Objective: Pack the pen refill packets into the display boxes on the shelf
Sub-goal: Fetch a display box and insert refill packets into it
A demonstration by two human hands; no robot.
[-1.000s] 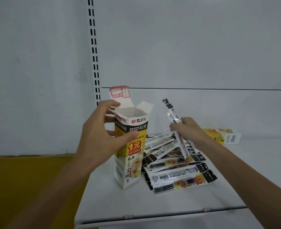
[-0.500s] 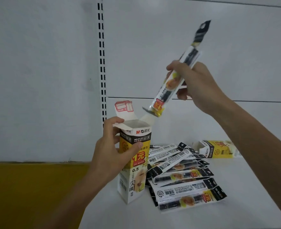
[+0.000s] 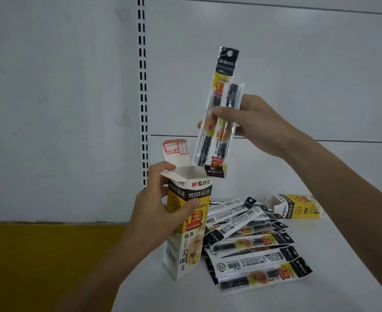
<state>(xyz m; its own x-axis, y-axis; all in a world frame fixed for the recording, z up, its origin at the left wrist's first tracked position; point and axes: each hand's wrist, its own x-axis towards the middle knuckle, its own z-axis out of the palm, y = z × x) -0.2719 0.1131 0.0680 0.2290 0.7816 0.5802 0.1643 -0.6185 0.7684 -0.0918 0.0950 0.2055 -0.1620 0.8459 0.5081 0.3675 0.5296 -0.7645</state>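
A tall yellow-and-white display box stands upright on the white shelf with its top flaps open. My left hand grips its upper part, thumb across the front. My right hand pinches two pen refill packets held nearly upright. Their lower ends hang right at the box's open mouth. A pile of several refill packets lies flat on the shelf just right of the box.
A second display box lies on its side at the back right of the shelf. A slotted shelf upright runs up the white back panel. A yellow surface lies left of and below the shelf.
My right hand has come down and turned the packets from a slant to nearly upright, bringing their lower ends to the box mouth. My left hand still holds the box.
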